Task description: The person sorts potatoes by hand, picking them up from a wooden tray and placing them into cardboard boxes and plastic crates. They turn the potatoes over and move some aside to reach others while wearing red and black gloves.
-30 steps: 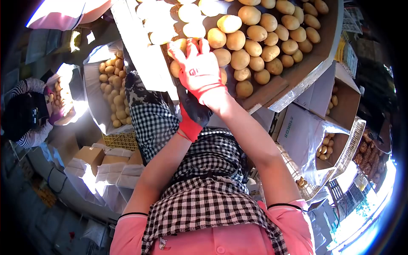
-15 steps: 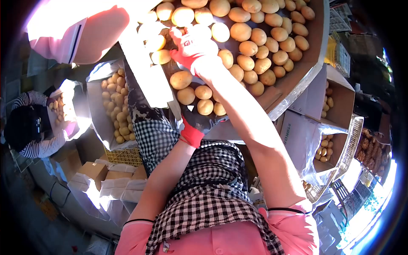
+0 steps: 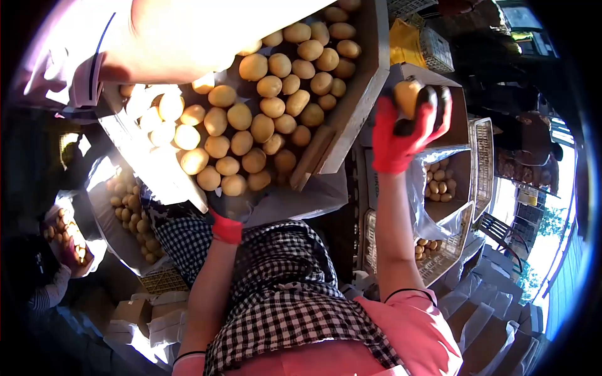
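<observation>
Many round yellow-brown potatoes (image 3: 262, 128) lie on a wooden-edged sorting table (image 3: 351, 106). My right hand (image 3: 411, 128), in a red glove with dark fingertips, is raised over the boxes right of the table, its fingers wrapped round one potato (image 3: 407, 98). Down at the table's near edge is my left hand (image 3: 231, 216), in a red-cuffed glove with a dark front; its fingers are in shadow beside the nearest potatoes, so their grip is hidden.
Lined cartons of potatoes (image 3: 439, 180) and plastic crates (image 3: 481, 166) stand on the right. Another carton (image 3: 103, 213) is at the left, with a co-worker's striped sleeve (image 3: 53, 289) beyond. Another person's arm (image 3: 169, 44) reaches over the table's far side.
My right hand has moved from the potatoes on the table out to the right, now with a potato in it. The view has turned right, and the other person's arm reaches further across the table.
</observation>
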### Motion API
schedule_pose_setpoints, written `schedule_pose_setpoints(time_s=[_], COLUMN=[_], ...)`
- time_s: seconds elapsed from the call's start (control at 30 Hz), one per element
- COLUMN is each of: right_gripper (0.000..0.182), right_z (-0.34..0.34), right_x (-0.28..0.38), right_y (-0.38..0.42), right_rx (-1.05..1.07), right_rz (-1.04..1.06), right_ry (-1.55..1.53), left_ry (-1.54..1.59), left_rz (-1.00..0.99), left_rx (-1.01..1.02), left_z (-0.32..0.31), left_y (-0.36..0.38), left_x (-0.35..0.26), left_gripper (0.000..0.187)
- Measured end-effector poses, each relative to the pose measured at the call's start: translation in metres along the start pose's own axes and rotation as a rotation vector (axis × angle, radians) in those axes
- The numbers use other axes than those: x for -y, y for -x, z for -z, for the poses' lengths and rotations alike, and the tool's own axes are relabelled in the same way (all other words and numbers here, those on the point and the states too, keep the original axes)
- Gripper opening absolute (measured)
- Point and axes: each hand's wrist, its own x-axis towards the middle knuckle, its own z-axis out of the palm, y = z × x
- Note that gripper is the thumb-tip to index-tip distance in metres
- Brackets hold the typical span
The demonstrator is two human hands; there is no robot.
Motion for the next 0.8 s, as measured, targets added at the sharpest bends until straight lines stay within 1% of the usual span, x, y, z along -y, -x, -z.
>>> schedule_pose_setpoints(time_s=[0.03, 0.07, 0.1, 0.13, 0.17, 0.2, 0.27, 0.3, 0.33, 0.4, 0.43, 0.47, 0.5, 0.53, 0.57, 0.6, 0.67, 0.7, 0.73, 0.8], right_gripper=[0.068, 0.058, 0.056, 0.054, 0.051, 0.050, 0.050, 0.049, 0.048, 0.048, 0.048, 0.051, 0.049, 0.040, 0.034, 0.036, 0.036, 0.038, 0.043, 0.047], right_z=[-0.006, -0.009, -0.015, -0.025, -0.035, -0.046, -0.039, -0.028, -0.022, -0.020, -0.030, -0.046, -0.069, -0.089, -0.094, -0.104, -0.105, -0.100, -0.086, -0.049], right_x=[-0.040, -0.067, -0.068, -0.063, -0.014, 0.033, 0.100, 0.122, 0.138, 0.163, 0.182, 0.202, 0.222, 0.237, 0.243, 0.249, 0.245, 0.236, 0.221, 0.203], right_y=[-0.013, -0.017, -0.006, 0.005, 0.019, 0.045, 0.114, 0.116, 0.115, 0.089, 0.083, 0.082, 0.085, 0.093, 0.111, 0.116, 0.129, 0.124, 0.120, 0.103], right_rx=[0.223, 0.379, 0.529, 0.675, 0.598, 0.588, 1.076, 1.117, 1.152, 1.211, 1.113, 1.124, 1.254, 1.416, 1.239, 1.284, 1.325, 1.391, 1.270, 1.142], right_rz=[-0.227, -0.465, -0.513, -0.551, -0.366, -0.220, -0.093, -0.100, -0.100, -0.342, -0.208, -0.117, -0.009, 0.182, 0.343, 0.103, 0.055, -0.180, -0.310, -0.731], right_ry=[0.331, 0.325, 0.283, 0.242, 0.039, -0.084, -0.168, -0.108, -0.043, -0.410, -0.426, -0.456, -0.373, -0.234, -0.126, -0.258, -0.272, -0.442, -0.657, -0.953], left_ry=[-0.183, -0.371, 0.203, -0.597, -0.210, 0.184, 0.172, 0.059, 0.061, -0.075, 0.202, 0.148, 0.068, -0.013, -0.011, 0.059, 0.203, 0.276, 0.235, 0.274], left_rz=[-0.042, -0.085, 0.105, -0.194, -0.054, 0.080, 0.124, 0.056, 0.047, -0.255, -0.287, -0.316, -0.403, -0.488, -0.474, -0.382, -0.198, -0.115, -0.082, -0.055], left_rx=[-0.016, -0.027, -0.074, -0.019, -0.024, -0.017, -0.216, -0.585, -0.587, -0.406, -0.190, -0.165, -0.163, -0.154, -0.144, -0.111, -0.056, -0.034, -0.202, -0.211], left_z=[0.002, 0.004, -0.024, -0.001, -0.008, -0.020, -0.035, -0.038, -0.025, 0.015, 0.018, 0.001, 0.024, 0.046, 0.040, 0.028, 0.006, 0.004, 0.007, -0.009], left_y=[0.001, 0.002, 0.008, 0.004, 0.006, 0.010, 0.021, 0.018, 0.017, 0.022, 0.022, 0.021, 0.015, 0.005, 0.006, 0.008, 0.018, 0.022, 0.024, 0.022], left_x=[0.000, -0.001, -0.010, -0.004, -0.007, -0.011, -0.016, -0.011, -0.009, 0.007, 0.008, 0.009, 0.020, 0.031, 0.030, 0.023, 0.007, 0.003, 0.000, -0.007], left_gripper=[0.066, 0.071, 0.073, 0.075, 0.072, 0.069, 0.065, 0.052, 0.052, 0.047, 0.040, 0.039, 0.039, 0.040, 0.040, 0.041, 0.045, 0.047, 0.046, 0.048])
